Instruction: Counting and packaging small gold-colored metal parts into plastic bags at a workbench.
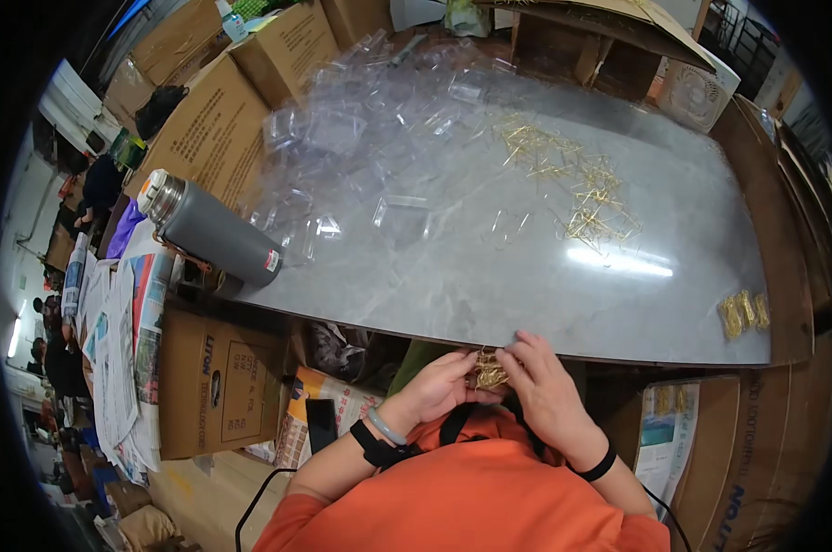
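Note:
Close to my body, just below the table's near edge, a small bundle of gold wire hooks (pixel 491 371) sits between my two hands. My left hand (pixel 434 385) is closed on the bundle from its left side, a pale bangle and a black band on that wrist. On the other side, my right hand (pixel 547 391) pinches at the bundle with thumb and fingers. Fingers partly cover the bundle. Loose gold wire hooks (pixel 595 207) lie in a tangled heap on the grey table (pixel 361 290), with a few apart from it.
Clear plastic boxes (pixel 338 132) pile up at the back left. A grey thermos (pixel 213 230) stands at the left edge. Gold wire bundles (pixel 744 314) lie at the right edge. Cardboard boxes (pixel 215 382) flank the table, and a white fan (pixel 697 95) is behind it. A dark phone (pixel 321 423) lies below.

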Action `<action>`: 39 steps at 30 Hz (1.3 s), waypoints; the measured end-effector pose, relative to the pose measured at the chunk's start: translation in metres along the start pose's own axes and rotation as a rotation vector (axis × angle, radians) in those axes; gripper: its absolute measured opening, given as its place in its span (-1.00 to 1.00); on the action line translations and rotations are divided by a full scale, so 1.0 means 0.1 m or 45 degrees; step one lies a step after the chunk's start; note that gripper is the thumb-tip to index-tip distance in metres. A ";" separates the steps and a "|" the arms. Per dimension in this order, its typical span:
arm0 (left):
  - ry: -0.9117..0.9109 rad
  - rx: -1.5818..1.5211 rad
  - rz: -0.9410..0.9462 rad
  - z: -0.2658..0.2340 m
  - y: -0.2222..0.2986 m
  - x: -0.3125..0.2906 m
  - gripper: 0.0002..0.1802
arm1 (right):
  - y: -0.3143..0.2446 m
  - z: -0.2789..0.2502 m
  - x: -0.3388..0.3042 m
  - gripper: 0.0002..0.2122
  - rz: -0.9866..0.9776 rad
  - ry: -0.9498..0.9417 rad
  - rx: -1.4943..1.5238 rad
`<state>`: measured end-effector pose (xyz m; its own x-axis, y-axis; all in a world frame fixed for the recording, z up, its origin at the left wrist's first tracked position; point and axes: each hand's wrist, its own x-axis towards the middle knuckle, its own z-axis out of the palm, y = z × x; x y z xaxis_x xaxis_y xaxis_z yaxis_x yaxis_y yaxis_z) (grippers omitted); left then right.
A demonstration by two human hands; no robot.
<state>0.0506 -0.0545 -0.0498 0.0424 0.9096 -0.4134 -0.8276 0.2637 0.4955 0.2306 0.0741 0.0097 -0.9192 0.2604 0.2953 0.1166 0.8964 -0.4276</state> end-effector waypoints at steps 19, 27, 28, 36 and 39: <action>0.319 1.744 1.205 0.58 0.63 0.41 -0.68 | 0.18 0.16 0.42 -0.80 0.206 0.619 0.235; 0.163 2.250 1.240 0.40 0.64 0.25 -0.44 | 0.28 0.04 0.41 -0.72 0.200 0.535 0.315; 0.172 2.160 1.224 0.39 0.62 0.26 -0.41 | 0.30 0.03 0.40 -0.70 0.188 0.510 0.328; 0.161 2.371 1.261 0.53 0.56 0.35 -0.30 | 0.25 -0.05 0.26 -0.40 0.304 0.258 0.031; 0.219 2.371 1.266 0.49 0.54 0.38 -0.30 | 0.19 -0.10 0.31 -0.43 0.293 0.228 0.126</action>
<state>0.0347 0.0098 -0.0014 -0.0816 0.9093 0.4082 0.8627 -0.1406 0.4857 0.2082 0.1027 0.0198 -0.7910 0.5193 0.3235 0.2686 0.7698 -0.5791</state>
